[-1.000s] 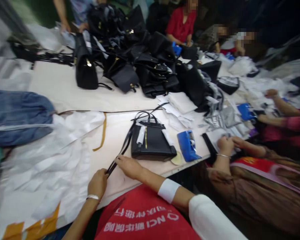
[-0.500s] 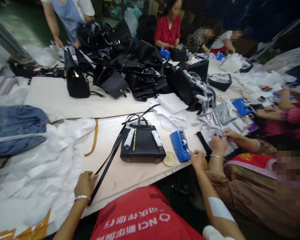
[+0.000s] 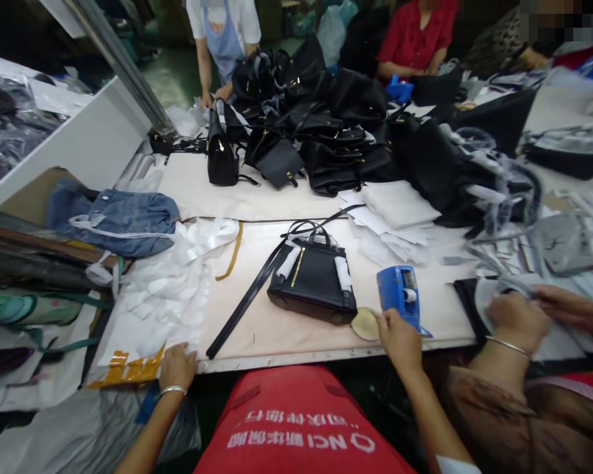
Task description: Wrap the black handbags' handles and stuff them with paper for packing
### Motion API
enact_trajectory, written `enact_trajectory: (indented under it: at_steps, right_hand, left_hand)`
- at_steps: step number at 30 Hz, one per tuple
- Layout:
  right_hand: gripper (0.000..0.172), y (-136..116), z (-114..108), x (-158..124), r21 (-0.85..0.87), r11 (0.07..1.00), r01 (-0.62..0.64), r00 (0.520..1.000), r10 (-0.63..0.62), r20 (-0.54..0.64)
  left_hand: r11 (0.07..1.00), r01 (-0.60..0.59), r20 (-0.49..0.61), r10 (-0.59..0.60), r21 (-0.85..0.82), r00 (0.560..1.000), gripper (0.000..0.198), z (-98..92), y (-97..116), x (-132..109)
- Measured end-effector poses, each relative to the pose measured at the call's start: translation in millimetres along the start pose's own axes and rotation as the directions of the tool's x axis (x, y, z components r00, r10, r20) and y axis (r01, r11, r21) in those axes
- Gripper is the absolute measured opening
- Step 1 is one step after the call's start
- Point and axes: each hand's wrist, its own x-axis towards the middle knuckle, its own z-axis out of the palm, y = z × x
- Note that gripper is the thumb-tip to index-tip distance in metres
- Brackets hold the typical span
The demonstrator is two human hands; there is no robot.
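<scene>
A small black handbag [image 3: 321,283] with white-wrapped handles lies on the cream table [image 3: 277,329] in front of me. Its long black strap [image 3: 247,301] runs down and left towards the table edge. My left hand [image 3: 178,367] rests flat at the table edge on a heap of white paper sheets [image 3: 161,299], a little left of the strap's end and apart from it. My right hand [image 3: 400,339] is curled against the near end of a blue tape dispenser [image 3: 398,291]. A round tan disc [image 3: 364,324] lies beside that hand.
A big pile of black bags [image 3: 336,125] fills the far side, with a stack of white sheets [image 3: 400,205] before it. A denim bag [image 3: 121,220] lies at left. A co-worker's hands [image 3: 518,319] handle pieces at right. Other people stand and sit beyond the table.
My left hand has let go of the strap and moved left onto the paper. My right hand has settled against the blue dispenser. The view has swung to the left.
</scene>
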Motion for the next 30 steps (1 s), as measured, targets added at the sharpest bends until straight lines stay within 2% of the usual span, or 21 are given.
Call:
enact_trajectory:
  at_steps: [2,3,6,10,13,16,18,20,22,23,24,26,28,30]
  right_hand:
    - [0.047,-17.3,18.4,-6.0,-0.028,0.996,-0.082,0.982,0.085,0.171]
    - [0.05,-21.3,28.4,-8.1,-0.055,0.988,-0.147,0.966,0.155,0.209]
    - [0.067,-19.3,56.1,-4.3,-0.141,0.944,-0.299,0.92,0.325,0.219]
    - [0.076,-12.4,72.5,17.5,-0.179,0.933,-0.311,0.892,0.352,0.283]
    - [0.071,-18.3,58.2,17.2,-0.205,0.933,-0.297,0.901,0.345,0.263]
    - [0.067,-45.2,23.1,-2.7,-0.211,0.944,-0.253,0.957,0.276,0.091]
    - [0.06,-81.1,-3.6,-20.1,-0.153,0.975,-0.158,0.987,0.157,-0.019]
    - [0.047,-131.1,-24.2,-37.9,-0.014,0.999,0.048,0.997,-0.048,-0.058]
    - [0.039,-189.2,-31.5,-55.3,0.133,0.965,0.224,0.974,-0.227,0.009]
    - [0.039,-218.6,-28.7,-63.7,0.21,0.934,0.29,0.948,-0.31,0.068]
    - [0.039,-246.8,-21.5,-71.6,0.299,0.885,0.357,0.903,-0.409,0.131]
    - [0.041,-296.3,4.1,-85.2,0.438,0.78,0.448,0.774,-0.583,0.247]
    - [0.041,-332.9,38.9,-94.7,0.499,0.711,0.496,0.646,-0.686,0.334]
    - [0.041,-356.4,74.3,-99.9,0.507,0.685,0.523,0.546,-0.727,0.417]
  left_hand:
    - [1.0,-0.026,0.008,0.026,-0.013,1.0,0.038,-1.1,1.7,5.0]
    - [0.998,-0.043,0.001,0.043,-0.042,0.999,0.037,-3.6,2.9,6.9]
    - [0.983,-0.093,-0.023,0.09,-0.157,0.996,0.031,-13.5,-0.1,14.2]
    - [0.98,-0.009,-0.076,-0.006,-0.2,0.997,0.027,-20.3,-27.3,24.8]
    - [0.974,0.059,-0.093,-0.081,-0.219,0.992,0.028,-20.7,-48.9,22.9]
    - [0.976,0.08,-0.034,-0.089,-0.201,0.995,0.034,-20.8,-56.6,17.1]
    - [0.984,0.072,0.013,-0.071,-0.166,0.997,0.038,-22.2,-53.5,14.8]
    - [0.99,0.057,0.003,-0.057,-0.128,0.998,0.042,-25.1,-46.6,14.6]
    - [0.995,0.029,-0.051,-0.034,-0.095,0.998,0.047,-28.9,-39.0,16.4]
    - [0.996,0.01,-0.068,-0.016,-0.086,0.998,0.049,-30.6,-35.8,18.2]
    - [0.996,-0.01,-0.062,0.005,-0.088,0.998,0.049,-31.7,-33.3,20.6]
    - [0.99,-0.001,0.049,0.007,-0.139,0.999,0.04,-31.9,-31.0,27.6]
    - [0.976,0.059,0.198,-0.017,-0.208,0.98,0.027,-28.8,-32.0,36.6]
    - [0.96,0.108,0.284,-0.031,-0.259,0.958,0.017,-23.8,-35.5,45.8]
